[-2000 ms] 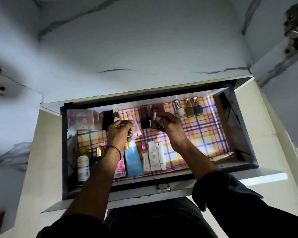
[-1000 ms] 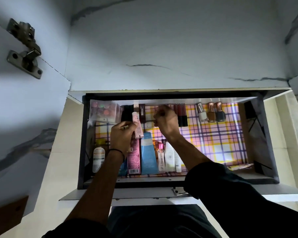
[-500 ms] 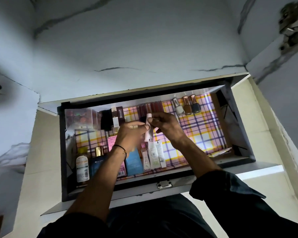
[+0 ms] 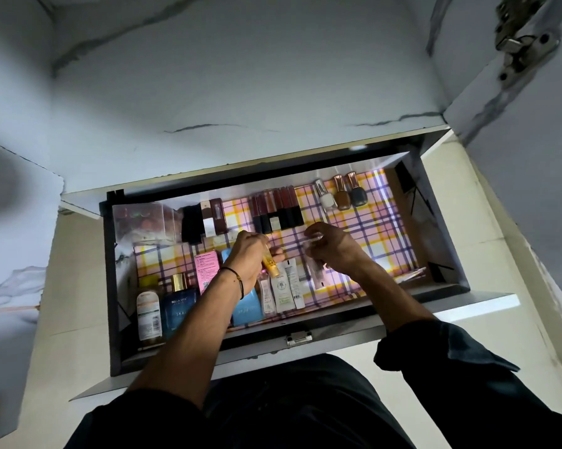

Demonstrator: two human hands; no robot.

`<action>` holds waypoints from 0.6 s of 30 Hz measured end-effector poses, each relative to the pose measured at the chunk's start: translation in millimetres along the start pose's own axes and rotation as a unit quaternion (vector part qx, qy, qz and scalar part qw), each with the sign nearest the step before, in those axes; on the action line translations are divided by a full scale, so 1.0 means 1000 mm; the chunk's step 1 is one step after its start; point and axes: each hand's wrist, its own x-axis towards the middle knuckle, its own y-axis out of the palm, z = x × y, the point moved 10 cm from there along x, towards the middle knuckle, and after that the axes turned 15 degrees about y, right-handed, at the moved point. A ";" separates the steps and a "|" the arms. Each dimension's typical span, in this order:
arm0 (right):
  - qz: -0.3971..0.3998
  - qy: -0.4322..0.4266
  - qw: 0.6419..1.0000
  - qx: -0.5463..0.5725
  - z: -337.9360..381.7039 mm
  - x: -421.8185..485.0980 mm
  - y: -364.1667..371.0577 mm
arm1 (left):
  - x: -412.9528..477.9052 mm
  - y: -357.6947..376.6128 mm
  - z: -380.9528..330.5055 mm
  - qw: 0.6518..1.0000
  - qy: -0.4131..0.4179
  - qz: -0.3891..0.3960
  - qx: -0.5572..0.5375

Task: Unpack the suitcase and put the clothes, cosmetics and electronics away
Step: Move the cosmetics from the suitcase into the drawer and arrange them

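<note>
An open drawer [image 4: 292, 332] lined with pink and yellow plaid paper holds cosmetics. My left hand [image 4: 245, 260] grips a small yellow tube [image 4: 271, 265] above the front row of tubes. My right hand [image 4: 334, 254] hovers just to the right and pinches a pale translucent packet [image 4: 315, 270] that hangs down over the liner. A row of dark lipsticks [image 4: 276, 212] and three nail polish bottles [image 4: 339, 196] stand along the back. White tubes [image 4: 286, 290], a blue tube [image 4: 249, 309] and a pink box [image 4: 207, 270] lie at the front.
A clear box [image 4: 143, 222] of coloured items sits at the drawer's back left. A white bottle [image 4: 148, 314] and a dark blue perfume box [image 4: 179, 306] stand front left. Plaid liner shows bare at the right [image 4: 380, 234]. A cabinet door with a metal hinge [image 4: 519, 37] hangs open upper right.
Both hands held one pink packaged tube between them before. Now they have parted: the left holds a yellow tube, the right holds the pale packet, lower and further right.
</note>
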 end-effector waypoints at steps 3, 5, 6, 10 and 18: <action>0.001 -0.020 0.998 -0.067 0.000 -0.006 0.000 | 0.000 0.003 0.006 0.999 0.025 -0.024 0.012; -0.004 -0.024 0.997 -0.076 -0.002 -0.008 -0.003 | -0.002 0.002 0.006 0.998 0.047 -0.033 0.040; -0.004 -0.022 0.997 -0.073 -0.004 -0.008 -0.005 | -0.004 0.002 0.005 0.997 0.056 -0.040 0.041; 0.007 -0.014 0.998 -0.067 -0.010 -0.007 -0.008 | -0.007 -0.004 0.004 0.993 0.079 -0.082 0.042; 0.016 0.004 1.000 -0.019 -0.020 -0.007 -0.018 | -0.009 -0.008 0.005 0.986 0.090 -0.131 0.043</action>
